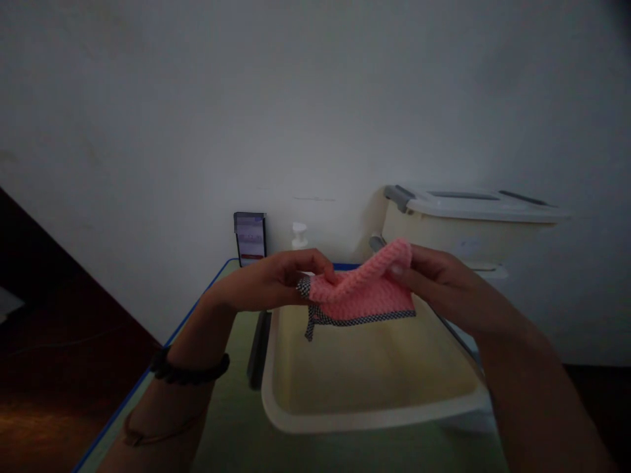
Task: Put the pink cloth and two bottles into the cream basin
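Observation:
A pink textured cloth [369, 299] with a black-and-white checked border hangs folded over between my two hands. My left hand [276, 279] pinches its left end, where a checked loop dangles from the corner. On the other side, my right hand [438, 279] grips the upper right part, thumb in front. Below the cloth stands an open cream-coloured plastic bin [345, 422] with dark side handles; the cloth is held above its opening and partly hides its far rim.
Behind my left hand, a phone [251, 240] leans upright near the wall, beside a white pump bottle [299, 235]. A lidded storage box [463, 233] with grey latches stands at the back right. The green table [231, 420] has a blue edge on its left.

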{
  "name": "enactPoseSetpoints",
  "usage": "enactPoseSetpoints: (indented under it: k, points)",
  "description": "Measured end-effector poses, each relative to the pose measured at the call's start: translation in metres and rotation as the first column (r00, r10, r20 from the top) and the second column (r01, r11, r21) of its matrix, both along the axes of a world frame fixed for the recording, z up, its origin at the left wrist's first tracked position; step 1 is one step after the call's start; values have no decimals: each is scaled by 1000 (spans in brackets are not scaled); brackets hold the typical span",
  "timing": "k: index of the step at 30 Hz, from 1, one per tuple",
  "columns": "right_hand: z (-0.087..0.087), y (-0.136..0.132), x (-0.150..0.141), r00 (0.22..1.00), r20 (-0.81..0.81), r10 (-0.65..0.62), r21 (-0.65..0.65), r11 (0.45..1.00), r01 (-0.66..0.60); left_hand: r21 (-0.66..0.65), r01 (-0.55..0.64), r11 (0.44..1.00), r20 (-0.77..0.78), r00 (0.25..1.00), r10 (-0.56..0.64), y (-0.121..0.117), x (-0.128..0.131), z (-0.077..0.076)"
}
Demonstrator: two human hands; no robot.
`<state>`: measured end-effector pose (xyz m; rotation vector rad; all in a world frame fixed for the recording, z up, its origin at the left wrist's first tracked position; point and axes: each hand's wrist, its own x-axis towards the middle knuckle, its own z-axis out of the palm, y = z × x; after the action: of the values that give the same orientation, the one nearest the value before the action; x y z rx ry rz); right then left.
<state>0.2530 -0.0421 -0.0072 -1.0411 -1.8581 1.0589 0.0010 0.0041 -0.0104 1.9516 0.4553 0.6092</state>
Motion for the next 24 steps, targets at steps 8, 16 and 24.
enactPoseSetpoints:
  k: [8,16,24]
  points:
    - [-3,-5,-7,986,-109,-125,-96,989,115,-13,116,993,-292,950,-115,-2,-8,5]
    - [-6,-3,-6,999,-43,6,-467,884,-25,304,-231,924,-404,847,345,-1,-24,3]
    - [7,13,-16,995,20,99,-472,878,-77,299,-212,930,-205,938,280,-8,-6,5]
